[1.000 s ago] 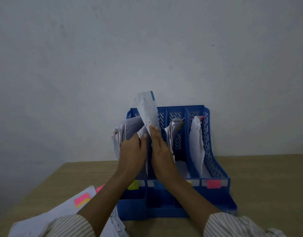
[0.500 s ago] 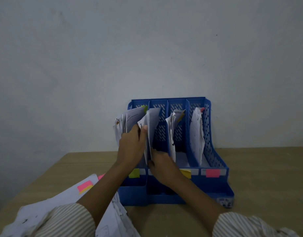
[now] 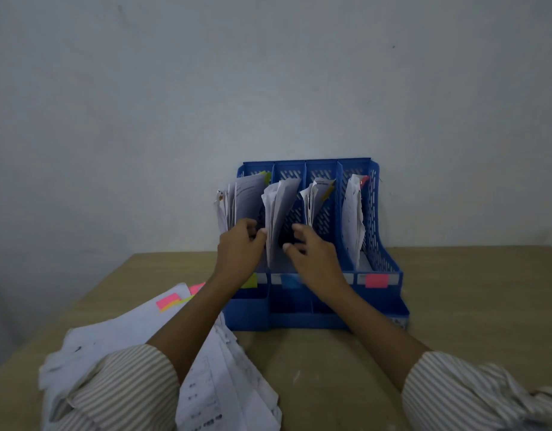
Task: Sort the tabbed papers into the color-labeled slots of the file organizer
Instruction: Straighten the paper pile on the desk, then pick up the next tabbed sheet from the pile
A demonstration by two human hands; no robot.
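A tan wooden table (image 3: pixel 455 306) stands against a plain grey-white wall (image 3: pixel 268 73). The blue file organizer (image 3: pixel 389 269) sits at the table's back edge, papers upright in all four slots. Left hand (image 3: pixel 238 247) curls its fingers against the leftmost slot's sheets; whether it pinches them is unclear. Right hand (image 3: pixel 315 253) hovers, fingers loosely spread. Loose tabbed papers (image 3: pixel 137 325) lie front-left.

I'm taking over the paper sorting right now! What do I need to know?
Left hand: fingers curled against the papers in the green-labeled slot; a real grip can't be told.
Right hand: open, holding nothing, just in front of the blue-labeled slot's papers.
File organizer: stands on the table; all four slots hold papers, including the pink-labeled slot.
Left to do: the unsorted pile by the left arm, showing pink and yellow tabs.
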